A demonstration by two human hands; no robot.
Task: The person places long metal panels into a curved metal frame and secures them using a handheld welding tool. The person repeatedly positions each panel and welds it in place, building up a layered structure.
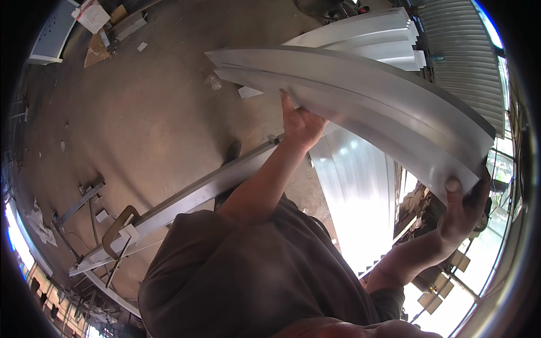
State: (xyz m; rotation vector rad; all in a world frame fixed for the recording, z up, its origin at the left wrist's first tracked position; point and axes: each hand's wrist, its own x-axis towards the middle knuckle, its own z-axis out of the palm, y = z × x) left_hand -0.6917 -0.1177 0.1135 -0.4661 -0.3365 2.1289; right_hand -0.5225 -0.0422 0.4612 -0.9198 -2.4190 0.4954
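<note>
The right hand (463,209) clamps the near end of a long folded metal strip (360,107), thumb pressed on its upper face, fingers curled underneath. The strip is held up off the floor, its long axis running from that lower-right end up and leftward, the far tip pointing upper left. The left hand (300,125) grips its lower edge around mid-length, fingers wrapped behind. Beneath lies a stack of pale sheets (360,191), beyond them a long steel beam (186,200) across the concrete floor (146,107).
</note>
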